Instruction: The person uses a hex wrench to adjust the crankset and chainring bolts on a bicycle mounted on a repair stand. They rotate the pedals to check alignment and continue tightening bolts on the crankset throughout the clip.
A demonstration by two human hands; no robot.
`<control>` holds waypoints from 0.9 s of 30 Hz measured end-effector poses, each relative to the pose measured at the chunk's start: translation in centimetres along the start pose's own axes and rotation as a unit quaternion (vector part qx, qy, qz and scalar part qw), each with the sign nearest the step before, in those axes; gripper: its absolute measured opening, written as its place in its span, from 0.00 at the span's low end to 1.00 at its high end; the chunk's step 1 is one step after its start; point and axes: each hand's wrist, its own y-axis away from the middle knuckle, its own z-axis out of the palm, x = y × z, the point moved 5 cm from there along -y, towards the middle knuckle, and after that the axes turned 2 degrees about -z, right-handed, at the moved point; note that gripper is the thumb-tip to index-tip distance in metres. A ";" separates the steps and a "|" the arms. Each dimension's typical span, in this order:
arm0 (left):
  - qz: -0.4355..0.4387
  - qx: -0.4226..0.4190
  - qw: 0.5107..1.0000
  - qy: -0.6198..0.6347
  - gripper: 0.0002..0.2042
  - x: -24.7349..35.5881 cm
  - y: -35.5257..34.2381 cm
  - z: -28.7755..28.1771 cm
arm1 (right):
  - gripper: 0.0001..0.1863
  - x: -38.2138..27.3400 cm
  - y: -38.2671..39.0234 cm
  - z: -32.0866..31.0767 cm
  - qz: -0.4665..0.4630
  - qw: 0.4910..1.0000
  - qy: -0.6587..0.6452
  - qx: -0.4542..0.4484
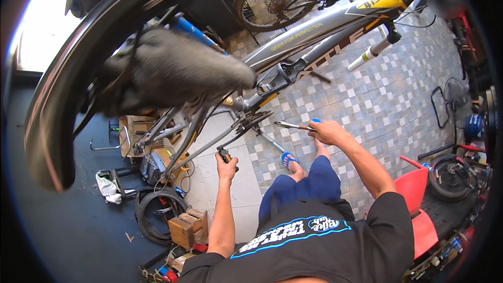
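A grey mountain bike frame [314, 34] with yellow and orange marks stretches across the view, raised off the floor. Below its chainring [246, 123], my left hand [226, 169] is closed around a small black piece with a touch of yellow, whose kind I cannot make out. My right hand [330, 132] grips a slim metal hand tool [293, 126] with a pincer-like tip pointing left toward the chainring. Both hands are apart from the frame. A grey saddle [178, 71] and a large dark tire [50, 120] loom close on the left, hiding part of the bike's rear.
Another bike's wheel [276, 0] stands at the back. A red chair [414, 194] is at my right, with a small-wheeled vehicle [450, 177] beyond it. Lower left are a loose tire [157, 215], wooden blocks [183, 230] and cardboard boxes [137, 128]. Right, a fan [455, 97].
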 end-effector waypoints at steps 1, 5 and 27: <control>0.006 -0.014 1.000 0.021 0.27 2.4 1.1 -0.2 | 0.17 -2.1 0.7 -2.1 0.009 0.999 0.051 -0.015; 0.077 0.021 0.996 0.031 0.26 7.0 4.2 -0.1 | 0.15 -8.5 -0.3 -5.6 -0.055 0.986 0.154 -0.012; 0.073 0.018 0.997 0.015 0.43 11.5 7.1 2.2 | 0.13 -21.0 -7.2 -3.7 -0.092 0.907 0.399 -0.098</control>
